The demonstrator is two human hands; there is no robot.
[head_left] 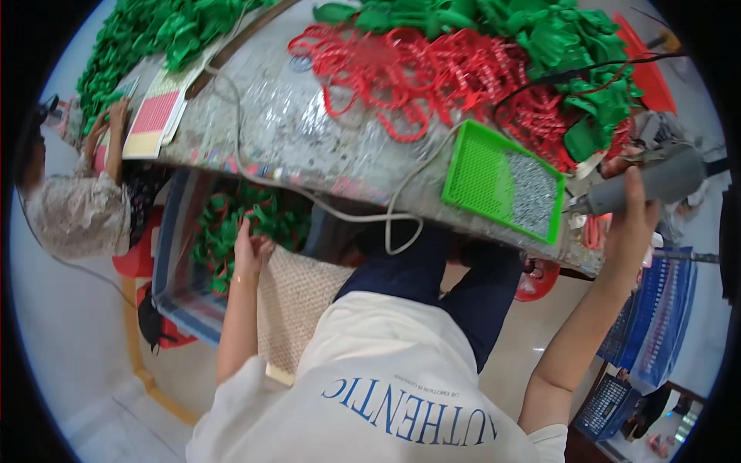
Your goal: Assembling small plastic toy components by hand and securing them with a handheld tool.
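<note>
At the right, my right hand (634, 212) is closed round a grey electric screwdriver (656, 182), its tip pointing left toward a green tray (457, 171). Small silvery screws (532, 191) fill the right part of that tray. On the left, my left hand (252, 253) is over the near side of a blue-grey crate (181, 297) below the table edge. Its fingers look apart, with nothing visible between them. Green and red plastic pieces (266, 212) lie in the crate, close to my fingertips.
Red plastic straps (417, 69) and green plastic parts (556, 46) are heaped on the worn table (270, 116). A pale cable (324, 207) loops over its front edge. Another person (81, 208) sits at the left beside printed sheets (158, 112). Blue baskets (656, 309) stand at right.
</note>
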